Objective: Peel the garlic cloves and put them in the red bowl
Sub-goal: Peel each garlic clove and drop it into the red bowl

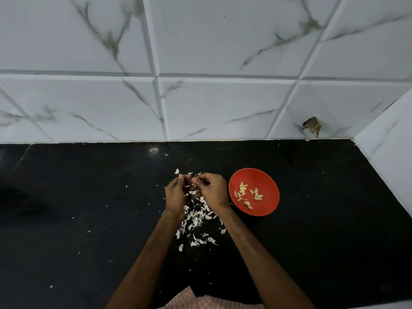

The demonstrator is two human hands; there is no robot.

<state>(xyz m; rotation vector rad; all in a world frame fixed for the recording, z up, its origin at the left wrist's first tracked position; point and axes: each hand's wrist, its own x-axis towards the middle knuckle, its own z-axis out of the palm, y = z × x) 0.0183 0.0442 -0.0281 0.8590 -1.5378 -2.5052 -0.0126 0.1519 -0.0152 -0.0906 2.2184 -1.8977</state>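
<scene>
Where hands meet just left of red bowl, left hand and right hand both curled, fingertips together, pinching small piece between them; piece mostly hidden, identity cannot tell. Peeled garlic cloves lie inside bowl. Peel scraps scattered left of bowl, under hands and between forearms. Bowl sits on black countertop. White marble-veined tiled wall behind bowl, also at its right.

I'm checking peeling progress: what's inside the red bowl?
The red bowl holds only peeled garlic cloves, pale yellow, lying loose on its floor in small clusters. Its whole inside shows; nothing covers it, and the right hand is beside it, not over it.
</scene>
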